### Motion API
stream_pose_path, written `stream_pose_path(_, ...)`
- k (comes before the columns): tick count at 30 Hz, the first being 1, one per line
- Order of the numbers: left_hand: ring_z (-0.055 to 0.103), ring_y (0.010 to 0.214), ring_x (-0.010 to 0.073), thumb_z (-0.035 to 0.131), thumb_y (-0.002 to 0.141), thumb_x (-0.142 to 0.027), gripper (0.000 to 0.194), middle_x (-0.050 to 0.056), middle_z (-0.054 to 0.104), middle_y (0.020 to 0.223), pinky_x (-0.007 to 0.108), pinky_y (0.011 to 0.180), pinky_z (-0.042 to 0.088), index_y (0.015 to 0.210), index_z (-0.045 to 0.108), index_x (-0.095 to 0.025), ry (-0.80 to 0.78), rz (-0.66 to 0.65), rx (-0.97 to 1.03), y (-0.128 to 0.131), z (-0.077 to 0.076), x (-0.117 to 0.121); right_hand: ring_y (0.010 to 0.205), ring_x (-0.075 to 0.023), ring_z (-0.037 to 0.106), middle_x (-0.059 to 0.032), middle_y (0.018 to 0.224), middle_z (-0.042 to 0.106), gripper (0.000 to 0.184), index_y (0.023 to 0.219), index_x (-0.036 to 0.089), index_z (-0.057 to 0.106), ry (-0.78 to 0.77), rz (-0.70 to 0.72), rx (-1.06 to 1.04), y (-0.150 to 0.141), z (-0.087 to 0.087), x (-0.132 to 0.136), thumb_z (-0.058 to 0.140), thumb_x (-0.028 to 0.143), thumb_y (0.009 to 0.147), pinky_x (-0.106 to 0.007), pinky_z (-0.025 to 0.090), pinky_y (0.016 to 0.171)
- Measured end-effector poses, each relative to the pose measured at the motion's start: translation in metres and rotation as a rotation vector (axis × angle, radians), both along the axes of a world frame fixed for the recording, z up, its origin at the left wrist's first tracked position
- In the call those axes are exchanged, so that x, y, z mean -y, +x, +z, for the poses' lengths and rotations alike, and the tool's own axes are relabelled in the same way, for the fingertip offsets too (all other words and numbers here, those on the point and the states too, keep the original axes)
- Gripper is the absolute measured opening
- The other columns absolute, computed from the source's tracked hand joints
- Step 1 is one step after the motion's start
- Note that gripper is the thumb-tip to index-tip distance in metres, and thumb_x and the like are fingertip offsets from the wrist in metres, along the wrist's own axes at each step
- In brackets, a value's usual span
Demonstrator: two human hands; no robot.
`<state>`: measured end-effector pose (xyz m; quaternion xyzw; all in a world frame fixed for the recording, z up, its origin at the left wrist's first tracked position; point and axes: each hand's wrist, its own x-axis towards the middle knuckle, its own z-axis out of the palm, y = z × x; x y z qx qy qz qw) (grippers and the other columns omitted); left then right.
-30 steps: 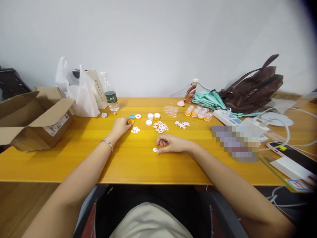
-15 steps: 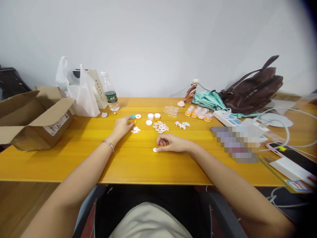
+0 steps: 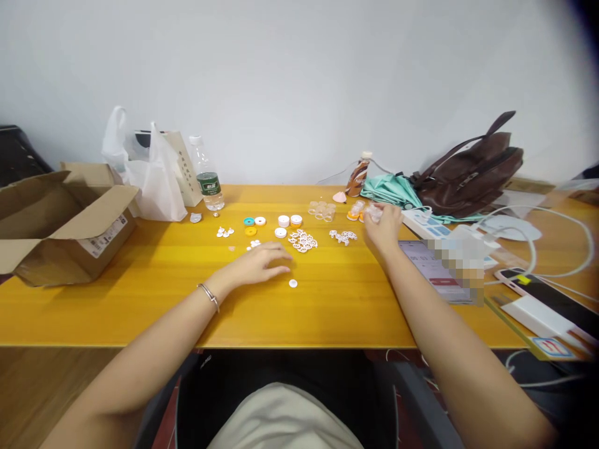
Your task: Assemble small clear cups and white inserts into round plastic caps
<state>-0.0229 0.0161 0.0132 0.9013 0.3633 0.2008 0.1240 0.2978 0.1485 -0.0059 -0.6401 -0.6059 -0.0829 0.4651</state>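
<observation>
My left hand (image 3: 258,262) is over the middle of the table, fingers stretched out and holding nothing. Just right of and below its fingertips lies a small white disc (image 3: 292,283). Far to the right, my right hand (image 3: 384,227) has its fingers closed around a clear-topped plastic piece (image 3: 373,211) in the orange-based row; the hand partly hides that row. One clear-topped orange piece (image 3: 355,211) shows at its left. Beyond my left hand sit a teal ring (image 3: 249,221), a yellow ring (image 3: 251,231) and several white round caps (image 3: 283,221).
White openwork pieces (image 3: 302,241) form a pile mid-table, with a smaller pile (image 3: 343,237) to its right. Clear rings (image 3: 322,211) stand behind. A cardboard box (image 3: 70,231) and water bottle (image 3: 209,181) occupy the left; a phone (image 3: 433,268) and power strip (image 3: 428,223) the right.
My right hand has left the white disc on the table and moved right and back to the clear-topped pieces. My left hand has come away from the yellow ring, rightward and nearer me.
</observation>
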Motion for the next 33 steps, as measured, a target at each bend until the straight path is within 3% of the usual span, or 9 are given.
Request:
stream_pose_path(3, 0.055, 0.093, 0.0166, 0.052, 0.084, -0.036, 0.031, 0.006, 0.056, 0.103, 0.028, 0.085, 0.044, 0.111, 0.060, -0.022, -0.142, -0.086, 0.038, 0.006, 0.002, 0.007, 0.116, -0.0334, 0.034, -0.0192, 0.126, 0.039, 0.051, 0.118, 0.012, 0.045, -0.138, -0.164, 0.100, 0.021, -0.003, -0.006, 0.052, 0.035, 0.073, -0.046, 0.029, 0.094)
stream_pose_path(7, 0.056, 0.093, 0.0160, 0.055, 0.083, -0.032, 0.030, 0.007, 0.055, 0.105, 0.028, 0.086, 0.044, 0.112, 0.060, -0.022, -0.268, -0.159, 0.051, 0.009, -0.004, 0.007, 0.125, -0.0396, 0.023, -0.0239, 0.136, 0.026, 0.065, 0.127, 0.008, 0.035, -0.288, -0.231, 0.155, 0.045, -0.011, -0.014, 0.050, 0.044, 0.075, -0.051, 0.024, 0.098)
stream_pose_path(13, 0.057, 0.085, 0.0136, 0.048, 0.087, -0.025, 0.023, 0.007, 0.058, 0.094, 0.024, 0.082, 0.044, 0.101, 0.065, -0.018, -0.229, -0.227, 0.029, 0.012, -0.009, 0.005, 0.126, -0.0390, 0.025, -0.0258, 0.135, 0.030, 0.063, 0.128, 0.004, 0.034, -0.416, -0.209, 0.217, 0.053, -0.018, -0.018, 0.047, 0.038, 0.078, -0.049, 0.024, 0.101)
stream_pose_path(19, 0.059, 0.084, 0.0139, 0.048, 0.088, -0.025, 0.022, 0.007, 0.061, 0.092, 0.025, 0.081, 0.044, 0.095, 0.066, -0.017, -0.153, -0.213, 0.023, 0.012, -0.008, 0.004, 0.112, -0.0350, 0.043, -0.0247, 0.117, 0.047, 0.053, 0.120, 0.003, 0.041, -0.389, -0.182, 0.247, 0.053, -0.015, -0.016, 0.047, 0.031, 0.076, -0.044, 0.032, 0.094)
stream_pose_path(27, 0.059, 0.081, 0.0136, 0.046, 0.088, -0.023, 0.022, 0.007, 0.064, 0.088, 0.024, 0.079, 0.045, 0.090, 0.066, -0.016, -0.150, -0.213, 0.041, 0.014, -0.006, 0.005, 0.099, -0.0342, 0.050, -0.0211, 0.106, 0.050, 0.040, 0.108, 0.009, 0.047, -0.333, -0.167, 0.136, 0.049, -0.010, -0.012, 0.050, 0.023, 0.071, -0.046, 0.037, 0.085)
stream_pose_path(33, 0.058, 0.081, 0.0140, 0.047, 0.087, -0.028, 0.021, 0.006, 0.063, 0.090, 0.026, 0.078, 0.044, 0.091, 0.065, -0.018, -0.021, -0.010, 0.046, 0.002, -0.004, -0.006, 0.100, -0.0297, 0.049, -0.0173, 0.105, 0.049, 0.036, 0.106, 0.012, 0.045, -0.216, -0.137, 0.055, 0.041, 0.000, -0.005, 0.049, 0.023, 0.071, -0.042, 0.038, 0.086)
